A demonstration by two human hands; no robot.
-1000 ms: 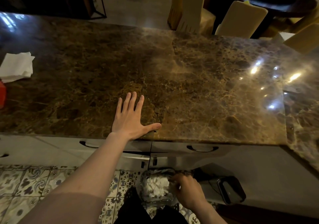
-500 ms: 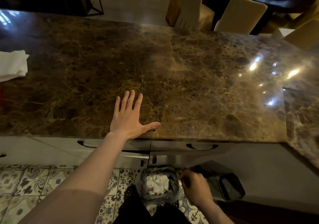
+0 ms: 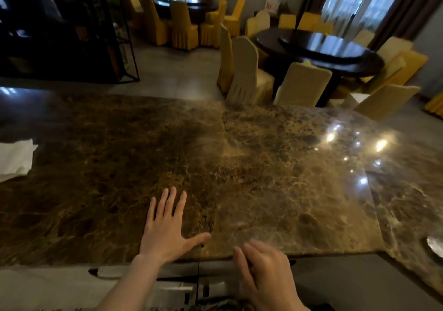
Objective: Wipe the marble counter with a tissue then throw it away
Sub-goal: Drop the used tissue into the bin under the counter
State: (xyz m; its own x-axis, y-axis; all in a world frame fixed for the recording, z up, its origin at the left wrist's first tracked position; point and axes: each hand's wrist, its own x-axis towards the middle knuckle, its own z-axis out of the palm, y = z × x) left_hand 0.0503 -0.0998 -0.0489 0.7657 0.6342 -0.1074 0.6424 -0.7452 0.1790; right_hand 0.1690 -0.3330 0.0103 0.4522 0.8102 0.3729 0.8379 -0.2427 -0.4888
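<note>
Two bare hands at the near edge of the marble table [image 3: 239,167]: left hand [image 3: 167,229] flat, fingers spread; right hand [image 3: 266,267] blurred at the rim, fingers loosely curled, holding nothing visible. White tissues [image 3: 14,159] lie at the far left, well apart.

Marble counter [image 3: 239,167]: glossy, smooth, brown-veined w/ light glare. Tissues [image 3: 14,159]: white, soft, matt paper.

Take the dark round table [image 3: 335,54] as your landmark: pale covered chairs [image 3: 302,83] ring it, a black shelf frame [image 3: 72,35] stands far to its left, yellow chairs [image 3: 182,25] crowd a second table [image 3: 182,1] behind-left, and curtained windows [image 3: 364,1] sit behind it.
</note>
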